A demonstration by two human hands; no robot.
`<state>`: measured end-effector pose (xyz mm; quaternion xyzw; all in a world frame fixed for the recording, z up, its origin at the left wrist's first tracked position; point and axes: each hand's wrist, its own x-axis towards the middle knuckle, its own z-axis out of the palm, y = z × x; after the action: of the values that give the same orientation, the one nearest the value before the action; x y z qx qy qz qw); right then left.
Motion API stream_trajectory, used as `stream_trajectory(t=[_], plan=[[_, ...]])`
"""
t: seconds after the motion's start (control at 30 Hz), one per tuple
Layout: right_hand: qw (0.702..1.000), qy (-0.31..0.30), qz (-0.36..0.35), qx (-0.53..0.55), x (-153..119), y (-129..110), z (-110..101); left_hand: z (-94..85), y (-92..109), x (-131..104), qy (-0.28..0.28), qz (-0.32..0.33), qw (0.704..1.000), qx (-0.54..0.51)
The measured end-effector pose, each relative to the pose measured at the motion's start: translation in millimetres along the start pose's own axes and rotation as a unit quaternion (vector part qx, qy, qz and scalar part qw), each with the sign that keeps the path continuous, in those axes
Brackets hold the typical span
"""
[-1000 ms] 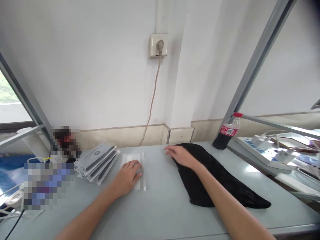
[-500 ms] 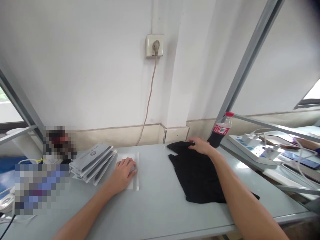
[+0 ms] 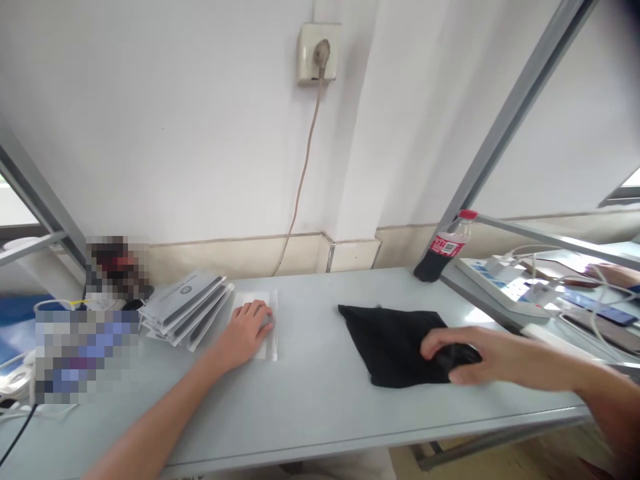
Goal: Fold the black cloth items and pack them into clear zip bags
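Observation:
My left hand (image 3: 249,331) lies on a clear zip bag (image 3: 273,327) with something white inside; its fingers are slightly curled and hold nothing. At the right, a black cloth garment (image 3: 393,343) lies spread on the grey table, its far side now fairly straight. My right hand (image 3: 467,357) is over its right end, with thumb and fingers closed around a bunched part of the black fabric. The garment's exact kind cannot be made out.
A fanned stack of grey-and-white packets (image 3: 187,307) lies left of my left hand. A cola bottle (image 3: 445,247) stands at the back right, beside a power strip (image 3: 505,287) with cables and phones. Metal posts flank the table. Another person's hand (image 3: 613,273) shows far right.
My right hand has come from the garment's far edge nearer and to the right. The garment's far flaps are no longer spread out, so it looks folded smaller. My left hand stays put.

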<state>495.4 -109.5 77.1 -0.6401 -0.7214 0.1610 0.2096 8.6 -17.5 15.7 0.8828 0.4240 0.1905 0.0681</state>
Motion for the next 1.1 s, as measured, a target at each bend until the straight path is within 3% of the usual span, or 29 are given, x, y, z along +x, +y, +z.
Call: stream_trajectory(t=[0.03, 0.1, 0.33, 0.43, 0.53, 0.63, 0.7, 0.8, 0.9, 1.0, 1.1], plan=[[0.996, -0.091, -0.006, 0.022, -9, 0, 7, 0.6, 0, 0, 0.0, 0.0, 1.0, -0.001], [0.989, -0.141, -0.002, 0.041, -18, -1, 25, 1.7, -1, 0, -0.001, -0.003, 1.0, 0.0], [0.998, 0.051, -0.038, -0.022, -12, -20, 111, 1.9, 0, 1, 0.0, 0.001, 1.0, -0.001], [0.996, 0.047, -0.064, -0.033, -4, -42, 137, 1.8, 0, 0, -0.004, 0.0, 1.0, 0.003], [0.992, -0.01, -0.126, -0.005, 3, -64, 144, 2.1, -1, 0, -0.009, 0.002, 1.0, 0.005], [0.979, -0.074, -0.179, 0.061, 1, -81, 135, 2.4, -3, 0, -0.005, 0.007, 1.0, 0.005], [0.975, -0.085, -0.187, 0.089, -6, -87, 128, 2.5, -3, -1, -0.003, 0.009, 1.0, 0.006], [0.974, -0.079, -0.2, 0.075, -25, -93, 126, 2.8, -4, -1, -0.006, 0.011, 1.0, 0.004], [0.962, -0.083, -0.26, -0.009, -44, -95, 140, 3.5, -5, -1, -0.009, 0.007, 1.0, 0.006], [0.934, -0.013, -0.34, -0.109, -61, -97, 157, 4.2, -6, -1, -0.007, 0.006, 1.0, 0.011], [0.917, 0.01, -0.385, -0.1, -74, -107, 159, 4.3, -5, -1, -0.004, 0.008, 1.0, 0.009]])
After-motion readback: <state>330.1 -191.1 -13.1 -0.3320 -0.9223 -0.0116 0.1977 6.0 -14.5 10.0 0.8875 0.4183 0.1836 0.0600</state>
